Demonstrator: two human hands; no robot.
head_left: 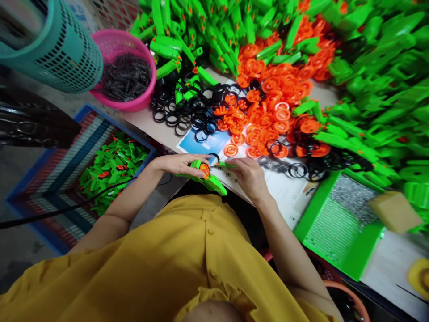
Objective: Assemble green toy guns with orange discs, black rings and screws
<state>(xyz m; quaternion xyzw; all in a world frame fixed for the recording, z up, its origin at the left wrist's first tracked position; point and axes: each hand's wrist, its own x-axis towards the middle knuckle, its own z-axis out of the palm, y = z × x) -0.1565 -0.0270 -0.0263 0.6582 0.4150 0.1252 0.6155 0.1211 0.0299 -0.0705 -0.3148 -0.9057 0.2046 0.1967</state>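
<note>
My left hand [182, 165] is wrapped round a green plastic part [213, 183] with an orange disc [204, 170] set in it, held at the table's front edge. To the right, my right hand [247, 175] pinches a small green piece [225, 164], which is apart from the larger part. A black ring [213, 157] shows just beyond my left fingers. Past both hands lie loose orange discs [231, 150] and black rings [182, 129] on the table.
Green parts [385, 98] are heaped at the back and right. A green tray [331, 232] with small metal pieces and a tan block [395, 211] stand at right. At left are a pink basket [152, 85], a teal basket [73, 53] and a blue-rimmed crate [20, 183] holding green parts.
</note>
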